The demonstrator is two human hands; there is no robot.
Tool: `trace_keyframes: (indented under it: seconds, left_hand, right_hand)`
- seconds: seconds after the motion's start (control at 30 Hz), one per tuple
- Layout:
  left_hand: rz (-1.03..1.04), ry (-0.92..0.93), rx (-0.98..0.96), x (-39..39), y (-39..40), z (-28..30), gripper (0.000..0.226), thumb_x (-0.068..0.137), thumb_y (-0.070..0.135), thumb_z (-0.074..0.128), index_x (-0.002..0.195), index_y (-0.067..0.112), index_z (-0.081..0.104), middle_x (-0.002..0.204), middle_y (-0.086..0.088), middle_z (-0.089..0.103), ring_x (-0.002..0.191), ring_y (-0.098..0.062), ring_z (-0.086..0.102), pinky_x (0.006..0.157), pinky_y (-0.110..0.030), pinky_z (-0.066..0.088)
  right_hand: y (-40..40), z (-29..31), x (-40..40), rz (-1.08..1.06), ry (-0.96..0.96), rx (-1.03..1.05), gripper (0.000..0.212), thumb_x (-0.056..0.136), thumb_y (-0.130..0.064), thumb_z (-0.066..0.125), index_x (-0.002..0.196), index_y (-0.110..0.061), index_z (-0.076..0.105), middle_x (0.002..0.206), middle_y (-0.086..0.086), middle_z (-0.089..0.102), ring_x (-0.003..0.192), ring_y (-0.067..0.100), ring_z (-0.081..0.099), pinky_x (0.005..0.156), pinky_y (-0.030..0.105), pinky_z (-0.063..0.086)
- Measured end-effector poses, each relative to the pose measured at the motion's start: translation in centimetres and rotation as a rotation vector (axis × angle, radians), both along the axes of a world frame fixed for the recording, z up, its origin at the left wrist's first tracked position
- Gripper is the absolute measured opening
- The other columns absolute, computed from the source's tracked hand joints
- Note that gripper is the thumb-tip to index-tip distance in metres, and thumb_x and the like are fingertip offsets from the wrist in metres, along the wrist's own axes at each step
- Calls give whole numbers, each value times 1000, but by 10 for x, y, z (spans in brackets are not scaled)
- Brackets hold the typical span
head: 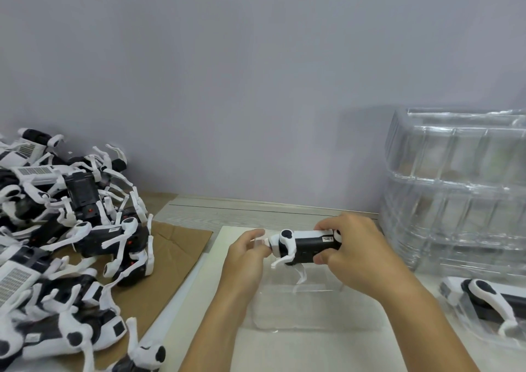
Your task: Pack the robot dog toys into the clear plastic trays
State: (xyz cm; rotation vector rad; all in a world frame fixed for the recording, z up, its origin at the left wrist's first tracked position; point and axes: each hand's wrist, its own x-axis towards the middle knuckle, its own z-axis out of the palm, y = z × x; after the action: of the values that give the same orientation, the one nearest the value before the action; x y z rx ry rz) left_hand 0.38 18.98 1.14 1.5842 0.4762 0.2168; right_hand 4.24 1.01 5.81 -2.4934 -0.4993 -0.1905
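Held toy: a black-and-white robot dog toy (306, 247) lies on its side in the air, just above the clear tray (307, 306) on the counter (256, 212).
Right hand (351, 250): fingers curled round the toy's rear end, thumb under it, gripping it.
Left hand (246, 253): fingers pinch the toy's white head end; what exactly lies between them is blurred.
Clear tray: sits on a white sheet (216, 257) directly below the held toy; it looks empty, though its walls are hard to trace.
Open room: bare counter runs from the held toy back to the wall (256, 87); a strip of white sheet lies free left of the tray.
Left of the held toy: a heap of robot dog toys (62, 229) on brown cardboard (176, 246), whose edge meets the white sheet.
Right of the held toy: a stack of clear trays (455, 189) near the right hand.
In front of the stack: a tray (466, 323) holding one packed toy (489, 297).
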Motion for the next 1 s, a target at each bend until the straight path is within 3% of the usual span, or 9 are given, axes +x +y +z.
trace_keyframes:
  seconds: [0.1,0.23,0.37,0.57,0.7,0.87,0.93,1.0]
  left_hand:
    - [11,-21,34,1,0,-2,30,95,20,57,120,35,63,120,11,61,102,5,55,73,-17,40]
    - [0,-16,70,0,0,-1,35,93,20,58,126,33,61,125,8,60,107,0,56,73,-14,38]
    - [-10,-15,92,0,-2,-1,37,93,21,60,128,33,60,126,8,59,115,-7,55,77,-18,40]
    - [16,-26,106,0,-1,-1,35,92,19,60,124,32,61,126,7,59,116,-7,55,74,-14,40]
    - [24,-14,109,0,-1,0,37,90,18,62,124,34,61,127,9,59,118,-10,55,83,-23,43]
    - [6,-5,115,-1,-2,1,37,91,18,60,124,35,61,126,10,59,117,-8,54,75,-17,40]
    - [-14,-6,121,-2,-1,1,36,92,18,58,123,36,60,126,10,60,117,-7,54,75,-16,40]
    - [-17,-4,135,-2,0,2,35,92,19,59,123,37,60,126,11,60,117,-7,54,85,-24,45]
  right_hand:
    - [4,-4,-1,-24,12,-9,29,76,-22,78,102,-32,69,99,-10,54,102,16,46,78,30,38]
    - [4,-5,1,-25,28,-8,34,77,-20,78,108,-32,69,99,-12,51,105,16,44,81,29,37]
    - [5,-5,0,-53,11,-52,37,75,-19,77,110,-31,69,98,-10,51,108,19,47,83,30,41]
    - [7,-7,-1,-11,23,-51,47,77,-24,81,121,-28,66,100,-13,47,109,14,46,80,23,34]
    - [0,-2,-2,4,88,-11,50,78,-23,81,124,-30,64,105,-12,49,108,11,48,84,23,37]
    - [-15,6,0,-54,121,-51,41,74,-22,85,111,-29,71,86,-21,46,102,13,51,94,32,43]
    - [-13,3,-1,-72,137,-68,37,73,-19,86,107,-24,74,91,-14,53,107,21,56,96,38,46]
    - [-9,1,-1,-85,118,-98,34,72,-16,86,104,-18,76,103,-3,61,109,25,57,94,38,48]
